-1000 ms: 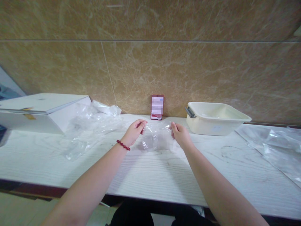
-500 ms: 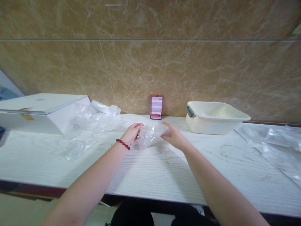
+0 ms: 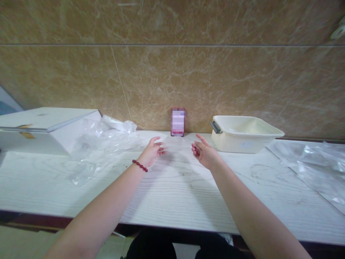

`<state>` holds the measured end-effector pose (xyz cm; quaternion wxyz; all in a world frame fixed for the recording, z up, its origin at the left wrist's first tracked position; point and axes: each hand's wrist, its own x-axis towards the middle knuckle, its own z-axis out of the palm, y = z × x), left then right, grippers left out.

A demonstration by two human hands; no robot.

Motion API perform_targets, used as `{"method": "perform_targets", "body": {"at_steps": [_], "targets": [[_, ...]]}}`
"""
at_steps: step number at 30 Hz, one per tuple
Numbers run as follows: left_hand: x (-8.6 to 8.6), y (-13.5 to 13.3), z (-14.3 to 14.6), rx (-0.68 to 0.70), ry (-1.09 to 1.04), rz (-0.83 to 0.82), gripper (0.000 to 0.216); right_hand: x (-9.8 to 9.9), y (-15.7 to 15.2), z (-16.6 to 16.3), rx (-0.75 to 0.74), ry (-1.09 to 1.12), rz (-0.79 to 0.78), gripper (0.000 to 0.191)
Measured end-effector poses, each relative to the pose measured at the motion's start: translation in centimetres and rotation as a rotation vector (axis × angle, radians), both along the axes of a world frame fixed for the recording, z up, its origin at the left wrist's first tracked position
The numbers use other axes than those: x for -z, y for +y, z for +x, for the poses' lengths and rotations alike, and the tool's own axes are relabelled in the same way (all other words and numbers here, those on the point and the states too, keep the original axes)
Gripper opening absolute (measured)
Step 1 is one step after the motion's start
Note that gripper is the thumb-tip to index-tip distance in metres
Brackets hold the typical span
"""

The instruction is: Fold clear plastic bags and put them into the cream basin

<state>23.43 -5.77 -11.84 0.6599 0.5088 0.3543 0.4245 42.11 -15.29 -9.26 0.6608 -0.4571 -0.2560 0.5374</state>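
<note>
My left hand, with a red bead bracelet on its wrist, hovers over the white table, fingers spread and empty. My right hand faces it a short way off, also with fingers apart and nothing in them. Between and just behind the hands a faint clear plastic bag seems to lie flat on the table, hard to make out. A small red-edged card stands against the wall right behind it.
A cream plastic tub with a grey handle stands at the back right. A white box sits at the left with crumpled clear plastic bags beside it. More clear plastic sheets lie at the far right. A marble wall bounds the back.
Both hands pinched a clear bag between them a second ago, then bunched it together. Now they have let it go and opened, and the bag has dropped toward the table's back.
</note>
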Motion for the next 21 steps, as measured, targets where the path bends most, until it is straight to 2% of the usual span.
{"method": "perform_targets", "body": {"at_steps": [2, 4, 5, 7, 8, 10, 12, 16, 19, 21], "targets": [[-0.1, -0.7, 0.1, 0.022, 0.175, 0.423, 0.055, -0.2, 0.0, 0.0, 0.005, 0.077, 0.004, 0.052], [-0.2, -1.4, 0.1, 0.069, 0.347, 0.814, 0.061, -0.3, -0.1, -0.1, 0.005, 0.145, 0.01, 0.053], [-0.3, -1.6, 0.1, 0.074, 0.4, 0.947, 0.058, -0.3, -0.1, -0.1, -0.002, 0.169, 0.01, 0.053], [-0.7, -2.0, 0.2, 0.025, 0.439, 1.077, 0.04, -0.4, -0.1, -0.1, -0.03, 0.176, 0.01, 0.052], [-0.8, -2.1, 0.2, -0.006, 0.43, 1.081, 0.029, -0.4, -0.1, -0.1, -0.048, 0.148, 0.014, 0.05], [-1.3, -2.3, 0.2, -0.034, 0.376, 0.989, 0.016, -0.6, -0.2, 0.0, -0.066, 0.024, 0.047, 0.042], [-1.9, -2.4, 0.1, -0.03, 0.306, 0.837, 0.016, -1.0, -0.6, 0.5, -0.077, -0.158, 0.139, 0.042], [-3.4, -2.7, 0.0, -0.045, 0.192, 0.636, 0.022, -2.8, -2.0, 1.9, -0.223, -0.619, 0.38, 0.062], [-4.7, -2.9, 0.4, 0.002, 0.088, 0.529, 0.023, -4.3, -2.7, 2.5, -0.272, -0.966, 0.413, 0.073], [-5.4, -2.9, 0.7, 0.067, 0.037, 0.443, 0.024, -4.9, -2.5, 2.4, -0.203, -1.128, 0.385, 0.063]]}}
